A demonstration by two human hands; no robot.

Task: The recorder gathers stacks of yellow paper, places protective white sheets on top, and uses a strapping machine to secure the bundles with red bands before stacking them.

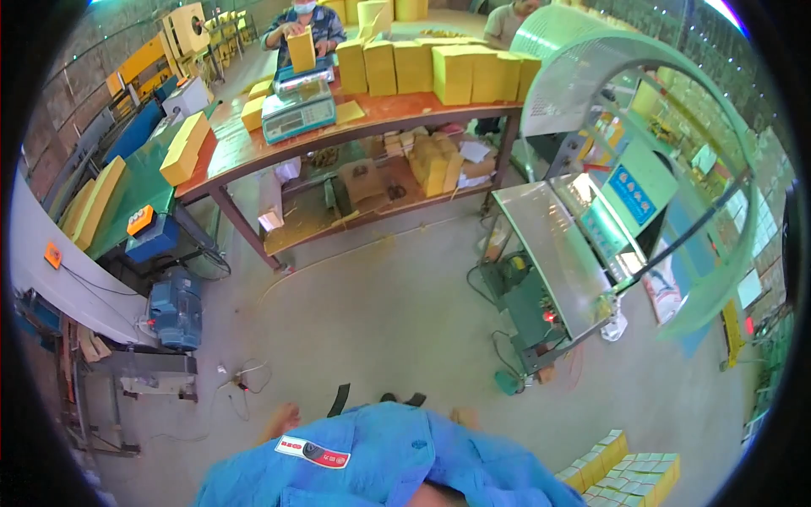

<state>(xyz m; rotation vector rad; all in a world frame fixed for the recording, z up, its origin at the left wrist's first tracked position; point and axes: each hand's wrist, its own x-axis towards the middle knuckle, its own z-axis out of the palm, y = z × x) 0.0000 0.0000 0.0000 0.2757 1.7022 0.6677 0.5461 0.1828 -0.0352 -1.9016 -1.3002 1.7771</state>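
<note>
Neither my left hand nor my right hand shows in the head view. Only my blue work shirt (380,456) fills the lower edge, with my feet (283,418) on the concrete floor below it. A stack of yellow and green packets (621,473) lies at the lower right, close to my side. Across the room another person (302,29) holds a yellow packet (302,51) over a weighing scale (297,110) on a wooden table (245,148).
Rows of yellow packets (439,68) stand on the table's far side. A green conveyor (139,182) with yellow packets runs along the left, with a blue motor (173,308) under it. A sealing machine (562,253) with a green fan guard (710,169) stands at right. Cables (241,380) lie on the floor.
</note>
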